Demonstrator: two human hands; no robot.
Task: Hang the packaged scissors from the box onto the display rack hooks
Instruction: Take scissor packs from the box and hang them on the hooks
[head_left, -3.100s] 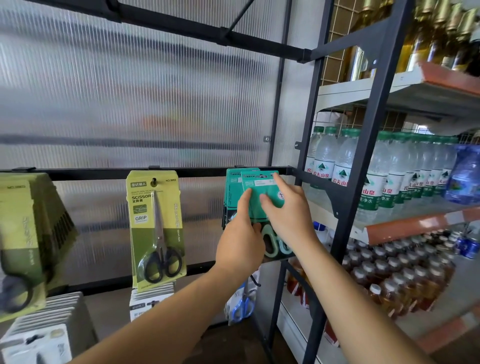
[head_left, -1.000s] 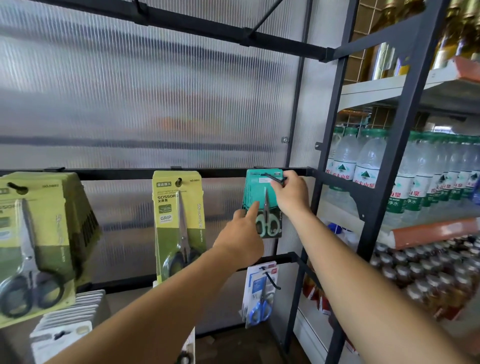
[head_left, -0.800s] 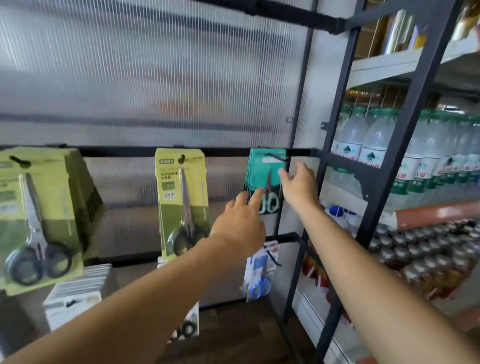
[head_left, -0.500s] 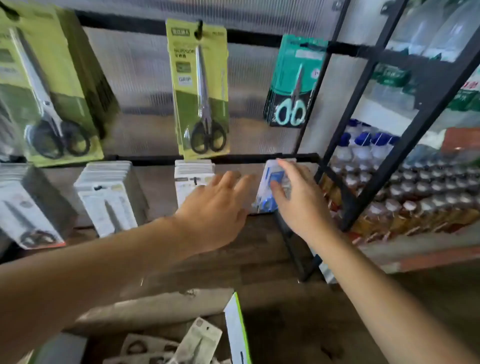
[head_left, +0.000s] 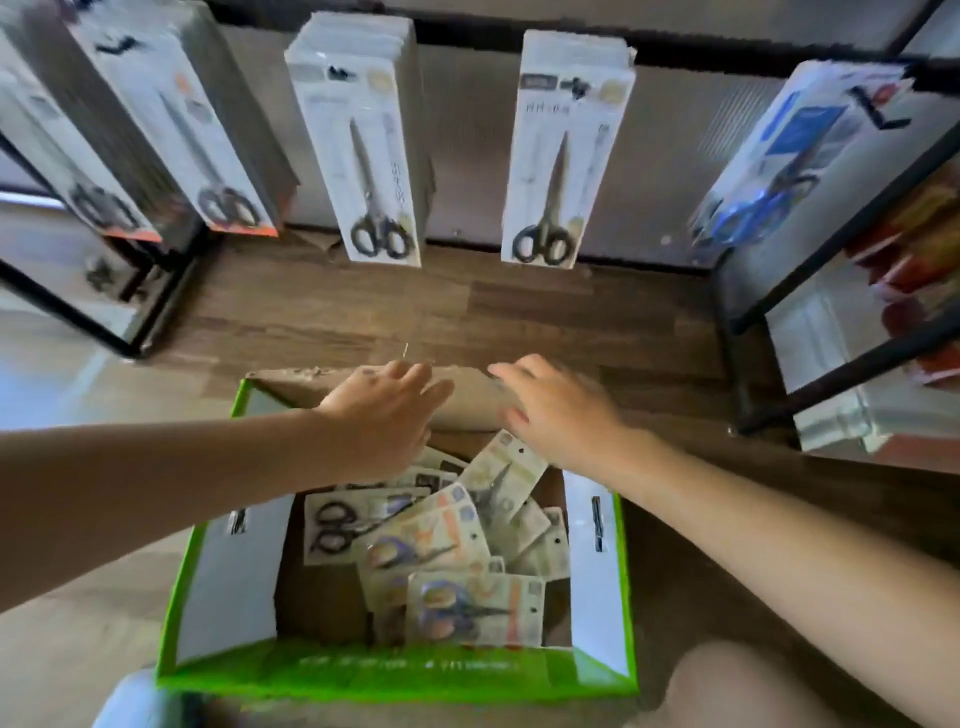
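Observation:
An open cardboard box (head_left: 223, 587) with green edges stands on the floor below me. Inside lie several packaged scissors (head_left: 415, 535), cream cards with black or purple handles. My left hand (head_left: 384, 415) and my right hand (head_left: 556, 410) hover over the far end of the box, fingers stretched out, holding nothing. On the lower rail of the display rack hang packs of white-carded scissors (head_left: 369, 150) and a second white-carded stack (head_left: 563, 150).
A blue scissors pack (head_left: 779, 156) hangs at the right. More white packs (head_left: 171, 130) hang at the left. Black shelf frame bars (head_left: 831, 374) stand at the right, another frame (head_left: 78, 312) at the left. Wood floor lies between box and rack.
Both hands let go of the teal pack on the upper hook and dropped down over the box. My view tilted from the rack to the floor.

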